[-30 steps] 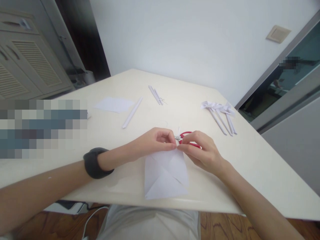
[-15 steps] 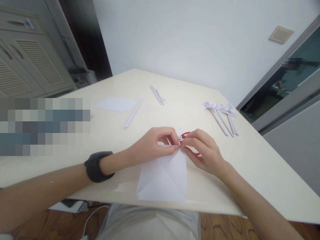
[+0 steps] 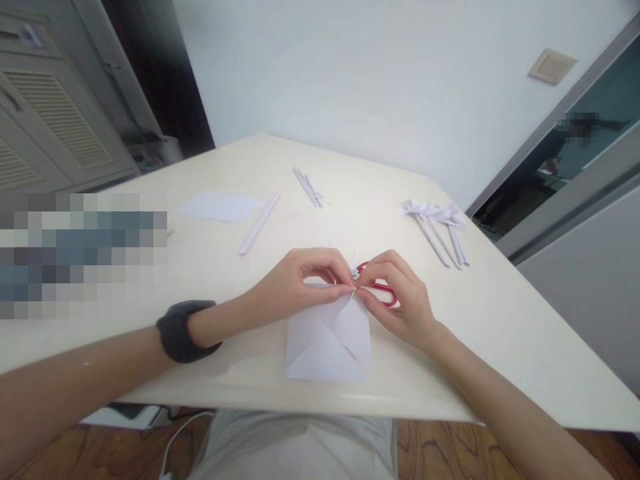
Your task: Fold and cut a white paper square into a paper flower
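Observation:
A white sheet of paper with diagonal creases lies near the front edge of the cream table. My left hand and my right hand pinch its far tip together, fingertips touching above the sheet. Red-handled scissors lie on the table just behind my right hand, partly hidden by its fingers. A dark band sits on my left wrist.
Several rolled paper sticks with folded tops lie at the right. A single paper roll, a flat paper sheet and thin strips lie farther back. A wall and a grey cabinet stand beyond the table.
Both hands stayed pinched on the sheet's far tip while the folded paper shifted slightly and its lower edge drew in. The view moved a little.

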